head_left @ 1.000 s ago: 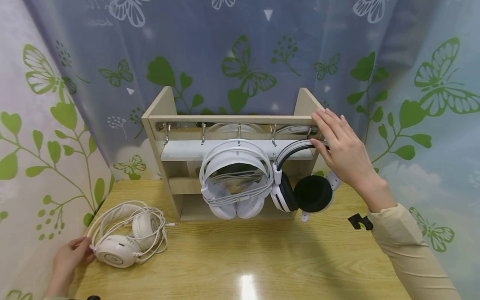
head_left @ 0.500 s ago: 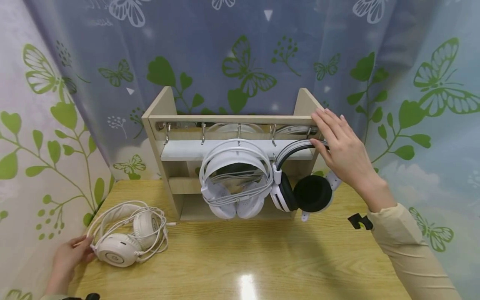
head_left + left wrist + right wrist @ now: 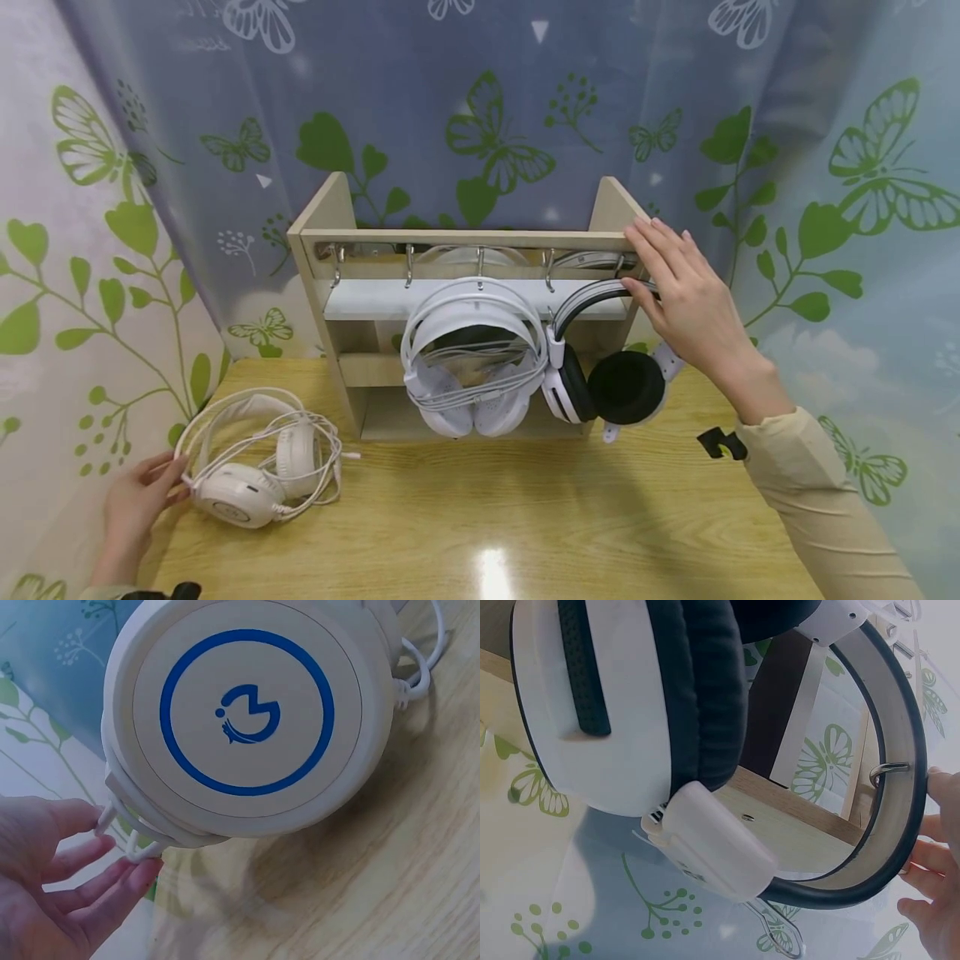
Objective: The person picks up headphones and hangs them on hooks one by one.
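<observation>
On the left of the table lies a pair of cream-white headphones (image 3: pixel 242 493) with its cable looped about it. My left hand (image 3: pixel 142 504) pinches its thin outer headband; the round earcup (image 3: pixel 247 720) with a blue ring fills the left wrist view. White-and-black headphones (image 3: pixel 568 387) hang at the right end of the wooden rack (image 3: pixel 465 237), a metal hook (image 3: pixel 889 771) under their headband. My right hand (image 3: pixel 686 292) rests straight fingers on the rack's right top corner, its thumb touching that headband. White headphones (image 3: pixel 474 317) hang from the middle hook, cable wound round them.
Several metal hooks line the rack's front rail, bare ones (image 3: pixel 335 268) toward its left. Below are a white shelf (image 3: pixel 367 300) and a bottom compartment. The wooden table (image 3: pixel 420 525) extends in front. Printed curtains (image 3: pixel 420 100) stand behind and at both sides.
My left hand has shifted slightly up, and the cream-white headphones have tilted and risen a little with it. My right hand and the hanging headphones have stayed in place.
</observation>
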`<state>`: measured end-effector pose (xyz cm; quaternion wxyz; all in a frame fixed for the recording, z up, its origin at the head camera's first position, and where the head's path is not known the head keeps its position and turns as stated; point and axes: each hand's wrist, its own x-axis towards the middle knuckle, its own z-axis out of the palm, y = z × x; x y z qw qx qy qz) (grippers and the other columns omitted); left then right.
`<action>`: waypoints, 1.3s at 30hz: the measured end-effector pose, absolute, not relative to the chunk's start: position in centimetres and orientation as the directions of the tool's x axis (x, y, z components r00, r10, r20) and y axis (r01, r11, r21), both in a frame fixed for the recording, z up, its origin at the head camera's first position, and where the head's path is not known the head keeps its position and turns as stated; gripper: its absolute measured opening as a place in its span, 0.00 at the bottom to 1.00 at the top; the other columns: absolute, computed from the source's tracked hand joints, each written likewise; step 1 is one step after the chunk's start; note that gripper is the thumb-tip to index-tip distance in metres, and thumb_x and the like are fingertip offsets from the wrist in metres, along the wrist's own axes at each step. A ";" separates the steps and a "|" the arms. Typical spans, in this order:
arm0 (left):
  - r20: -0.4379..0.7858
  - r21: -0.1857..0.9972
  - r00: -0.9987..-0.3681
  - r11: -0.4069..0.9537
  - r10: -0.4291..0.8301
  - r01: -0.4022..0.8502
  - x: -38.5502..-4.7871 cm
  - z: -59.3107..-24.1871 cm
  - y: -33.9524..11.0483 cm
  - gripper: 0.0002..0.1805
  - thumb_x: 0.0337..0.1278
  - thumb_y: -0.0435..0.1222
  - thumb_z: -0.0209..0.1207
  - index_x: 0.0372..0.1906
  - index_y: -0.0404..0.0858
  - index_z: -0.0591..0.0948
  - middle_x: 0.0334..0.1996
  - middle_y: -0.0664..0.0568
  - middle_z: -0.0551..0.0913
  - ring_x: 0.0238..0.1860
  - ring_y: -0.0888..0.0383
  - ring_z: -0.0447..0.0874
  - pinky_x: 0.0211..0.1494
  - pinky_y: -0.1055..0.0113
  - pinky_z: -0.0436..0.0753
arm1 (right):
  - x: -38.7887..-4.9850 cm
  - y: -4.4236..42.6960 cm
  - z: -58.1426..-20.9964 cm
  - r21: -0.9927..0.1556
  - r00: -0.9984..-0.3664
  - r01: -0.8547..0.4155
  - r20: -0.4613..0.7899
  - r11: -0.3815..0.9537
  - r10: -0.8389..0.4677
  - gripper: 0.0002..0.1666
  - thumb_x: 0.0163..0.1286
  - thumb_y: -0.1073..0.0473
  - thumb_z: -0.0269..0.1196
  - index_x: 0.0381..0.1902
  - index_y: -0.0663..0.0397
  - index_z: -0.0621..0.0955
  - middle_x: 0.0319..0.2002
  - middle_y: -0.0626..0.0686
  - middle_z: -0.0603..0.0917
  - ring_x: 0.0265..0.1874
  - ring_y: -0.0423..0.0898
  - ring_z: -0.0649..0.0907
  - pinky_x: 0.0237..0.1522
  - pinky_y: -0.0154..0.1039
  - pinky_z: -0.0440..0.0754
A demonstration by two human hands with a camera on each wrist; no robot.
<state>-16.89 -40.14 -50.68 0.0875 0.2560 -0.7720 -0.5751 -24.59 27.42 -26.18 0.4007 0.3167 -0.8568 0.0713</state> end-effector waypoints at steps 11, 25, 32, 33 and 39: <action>-0.050 0.937 -0.859 0.273 -0.509 -0.216 -16.3 -48.7 -38.8 0.33 0.71 0.40 0.59 0.70 0.22 0.66 0.33 0.76 0.73 0.31 0.81 0.77 0.35 0.72 0.87 | -24.6 27.4 -26.2 0.134 -0.472 -0.602 0.735 0.787 -0.486 0.41 0.81 0.36 0.40 0.76 0.60 0.65 0.74 0.62 0.68 0.75 0.58 0.64 0.78 0.55 0.54; 0.141 0.978 -0.911 0.198 -0.386 0.068 -15.1 -46.2 -37.6 0.21 0.63 0.33 0.68 0.60 0.41 0.81 0.38 0.75 0.82 0.35 0.78 0.84 0.32 0.73 0.86 | -24.6 27.4 -26.2 0.135 -0.480 -0.600 0.729 0.789 -0.489 0.41 0.82 0.36 0.40 0.77 0.60 0.65 0.73 0.63 0.68 0.75 0.58 0.64 0.78 0.55 0.53; 0.196 0.956 -0.939 0.268 -0.282 0.119 -14.8 -45.4 -37.4 0.23 0.66 0.31 0.64 0.64 0.44 0.79 0.42 0.77 0.81 0.38 0.78 0.84 0.34 0.76 0.85 | -24.6 27.4 -26.2 0.131 -0.480 -0.602 0.729 0.787 -0.489 0.40 0.81 0.36 0.40 0.77 0.60 0.64 0.74 0.63 0.68 0.75 0.58 0.64 0.79 0.54 0.52; 0.205 0.952 -0.943 0.277 -0.264 0.129 -14.8 -45.3 -37.4 0.22 0.67 0.30 0.63 0.64 0.46 0.79 0.42 0.77 0.81 0.38 0.78 0.84 0.35 0.77 0.85 | -24.6 27.4 -26.2 0.131 -0.480 -0.603 0.729 0.787 -0.489 0.40 0.81 0.37 0.40 0.77 0.60 0.64 0.74 0.63 0.68 0.75 0.58 0.64 0.79 0.54 0.52; 0.239 0.898 -0.953 0.416 -0.188 0.143 -14.6 -44.7 -37.1 0.24 0.71 0.32 0.59 0.69 0.37 0.75 0.44 0.85 0.77 0.40 0.81 0.81 0.37 0.78 0.85 | -24.6 27.4 -26.2 0.130 -0.477 -0.604 0.732 0.787 -0.487 0.40 0.81 0.37 0.40 0.77 0.60 0.65 0.74 0.63 0.68 0.75 0.58 0.64 0.79 0.54 0.53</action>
